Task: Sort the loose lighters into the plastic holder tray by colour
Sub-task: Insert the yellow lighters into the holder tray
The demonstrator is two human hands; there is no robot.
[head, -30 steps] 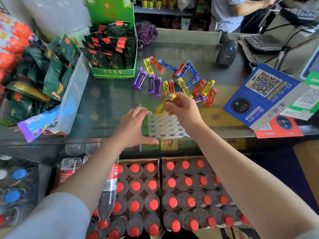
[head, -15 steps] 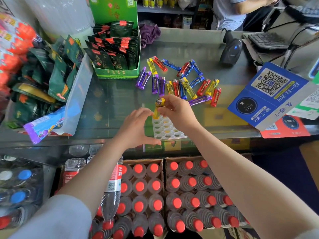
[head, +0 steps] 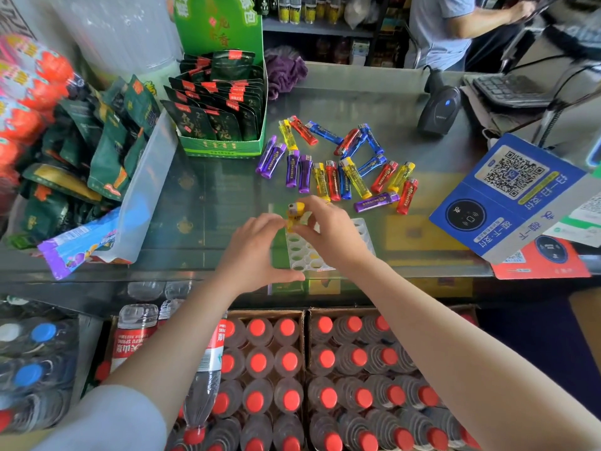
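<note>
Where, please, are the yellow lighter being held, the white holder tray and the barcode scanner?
Yellow lighter [head: 296,212], head view: its top, above the fingers.
Holder tray [head: 300,255], head view: bare left part with open slots.
Barcode scanner [head: 439,113], head view: middle of its black body.

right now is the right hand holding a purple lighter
No, the right hand pinches a yellow lighter upright over the far left corner of the holder tray.
</note>
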